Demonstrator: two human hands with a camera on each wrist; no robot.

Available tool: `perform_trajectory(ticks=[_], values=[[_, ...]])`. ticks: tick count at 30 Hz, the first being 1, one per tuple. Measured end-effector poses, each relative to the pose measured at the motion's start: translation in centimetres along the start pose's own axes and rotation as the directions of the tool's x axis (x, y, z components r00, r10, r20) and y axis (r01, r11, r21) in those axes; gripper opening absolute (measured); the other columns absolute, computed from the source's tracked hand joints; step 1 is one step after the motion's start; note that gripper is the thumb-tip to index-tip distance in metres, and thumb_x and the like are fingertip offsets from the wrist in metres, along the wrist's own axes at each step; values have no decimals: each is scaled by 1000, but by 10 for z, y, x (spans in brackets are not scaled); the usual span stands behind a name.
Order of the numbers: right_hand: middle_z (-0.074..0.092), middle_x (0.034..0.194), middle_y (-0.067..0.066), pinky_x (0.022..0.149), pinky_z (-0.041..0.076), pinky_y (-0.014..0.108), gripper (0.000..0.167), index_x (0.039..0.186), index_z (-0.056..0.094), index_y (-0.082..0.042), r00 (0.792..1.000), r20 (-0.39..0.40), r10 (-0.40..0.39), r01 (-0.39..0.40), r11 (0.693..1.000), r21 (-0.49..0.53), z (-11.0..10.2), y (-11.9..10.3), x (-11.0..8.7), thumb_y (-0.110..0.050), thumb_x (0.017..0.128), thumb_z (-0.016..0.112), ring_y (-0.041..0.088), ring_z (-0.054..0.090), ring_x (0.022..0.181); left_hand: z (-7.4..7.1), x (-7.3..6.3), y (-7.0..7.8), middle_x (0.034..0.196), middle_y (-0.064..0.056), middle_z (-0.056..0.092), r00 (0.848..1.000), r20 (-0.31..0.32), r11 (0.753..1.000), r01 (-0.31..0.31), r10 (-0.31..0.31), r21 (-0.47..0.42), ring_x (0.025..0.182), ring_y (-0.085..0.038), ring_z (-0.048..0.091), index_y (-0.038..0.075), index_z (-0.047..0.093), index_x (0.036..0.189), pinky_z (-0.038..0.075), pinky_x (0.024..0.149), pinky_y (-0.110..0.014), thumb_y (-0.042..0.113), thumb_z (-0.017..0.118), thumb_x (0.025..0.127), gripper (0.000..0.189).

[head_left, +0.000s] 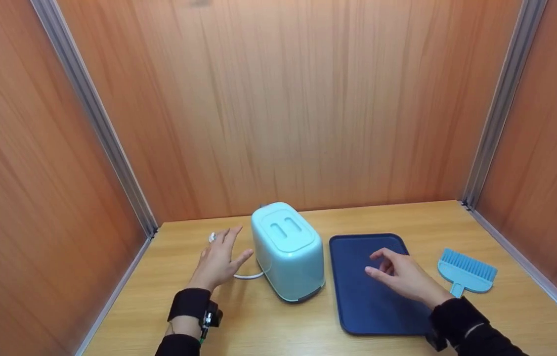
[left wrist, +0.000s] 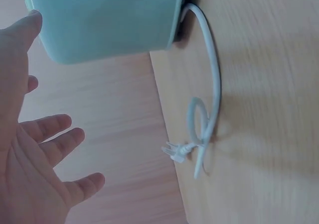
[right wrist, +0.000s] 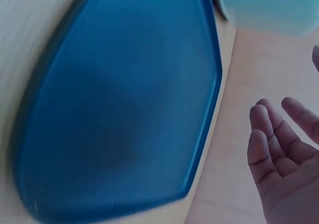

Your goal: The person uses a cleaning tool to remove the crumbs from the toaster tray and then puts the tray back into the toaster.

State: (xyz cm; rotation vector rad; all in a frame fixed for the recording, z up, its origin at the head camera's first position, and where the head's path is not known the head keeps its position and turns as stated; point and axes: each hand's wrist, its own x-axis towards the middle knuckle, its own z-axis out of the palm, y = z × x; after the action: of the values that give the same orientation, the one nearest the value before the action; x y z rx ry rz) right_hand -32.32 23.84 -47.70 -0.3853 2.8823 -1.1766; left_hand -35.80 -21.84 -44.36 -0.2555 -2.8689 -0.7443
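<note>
A light turquoise toaster (head_left: 288, 252) with a lid on top stands upright on the table. Just left of it is my left hand (head_left: 219, 262), fingers spread, apart from the toaster and holding nothing. The toaster's white cord (left wrist: 215, 74) lies looped on the table, its plug (left wrist: 178, 152) visible in the left wrist view. Over the dark blue tray (head_left: 357, 296) hovers my right hand (head_left: 402, 274), its fingers loosely bent around nothing. The right wrist view shows this hand (right wrist: 284, 169) with the tray (right wrist: 119, 99) beside it.
To the right of the tray lies a light blue brush (head_left: 466, 271), bristles pointing away, its handle partly hidden by the right arm. Wood-patterned panels (head_left: 278, 109) with metal corner posts enclose the table at the back and both sides.
</note>
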Motion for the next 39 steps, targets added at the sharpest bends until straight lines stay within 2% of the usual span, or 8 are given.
perform_trajectory(ticks=[9, 13, 18, 21, 25, 34, 37, 39], values=[[69, 91, 9, 62, 56, 31, 48, 131, 66, -9, 993, 113, 33, -56, 977, 206, 33, -20, 2, -48, 103, 70, 26, 70, 82, -2, 0, 38, 175, -22, 29, 989, -41, 990, -143, 143, 4, 159, -49, 35, 27, 33, 169, 24, 125, -76, 55, 64, 104, 77], [69, 88, 7, 59, 57, 31, 46, 128, 67, -8, 989, 142, 48, -83, 965, 248, 48, -24, 4, -47, 104, 69, 21, 71, 79, 0, 0, 50, 176, -20, 28, 980, -48, 981, -191, 192, 27, 159, -47, 35, 30, 34, 168, 25, 125, -76, 57, 63, 105, 75], [72, 82, 6, 51, 53, 26, 37, 120, 68, -6, 985, 160, 68, -114, 949, 296, 65, -35, 4, -40, 105, 69, 15, 70, 68, 6, 0, 62, 176, -21, 28, 970, -36, 970, -237, 239, 46, 160, -48, 33, 31, 35, 168, 24, 126, -75, 59, 61, 105, 73], [73, 80, 7, 49, 50, 23, 33, 116, 68, -3, 980, 179, 82, -141, 926, 350, 77, -41, 3, -34, 106, 69, 13, 69, 64, 11, 1, 67, 176, -20, 26, 970, -18, 970, -241, 242, 41, 161, -48, 30, 32, 35, 167, 22, 126, -76, 60, 61, 104, 74], [72, 81, 8, 49, 49, 20, 33, 117, 66, 2, 967, 232, 100, -196, 878, 437, 93, -47, 3, -30, 107, 66, 10, 67, 62, 18, 2, 73, 178, -18, 24, 968, 2, 968, -250, 250, 28, 163, -46, 25, 34, 35, 167, 19, 127, -77, 62, 62, 103, 75], [65, 74, 3, 50, 49, 15, 29, 114, 63, 2, 919, 348, 184, -362, 743, 563, 120, -59, 0, -26, 111, 58, 6, 65, 57, 31, -3, 85, 179, -16, 23, 955, 18, 955, -296, 295, 38, 166, -44, 18, 33, 36, 167, 17, 127, -77, 68, 56, 103, 76], [66, 75, 4, 51, 51, 14, 29, 120, 56, 4, 905, 373, 202, -404, 681, 611, 126, -64, -1, -24, 112, 55, 5, 66, 57, 35, -5, 88, 179, -14, 23, 953, 22, 952, -303, 302, 36, 167, -43, 17, 34, 37, 167, 15, 129, -75, 69, 56, 102, 76], [66, 74, 4, 52, 52, 13, 31, 126, 51, 6, 896, 392, 207, -430, 621, 655, 131, -66, 0, -22, 113, 52, 5, 66, 57, 38, -7, 89, 179, -14, 24, 950, 21, 949, -313, 312, 35, 167, -43, 18, 34, 37, 167, 14, 129, -75, 69, 55, 102, 75]])
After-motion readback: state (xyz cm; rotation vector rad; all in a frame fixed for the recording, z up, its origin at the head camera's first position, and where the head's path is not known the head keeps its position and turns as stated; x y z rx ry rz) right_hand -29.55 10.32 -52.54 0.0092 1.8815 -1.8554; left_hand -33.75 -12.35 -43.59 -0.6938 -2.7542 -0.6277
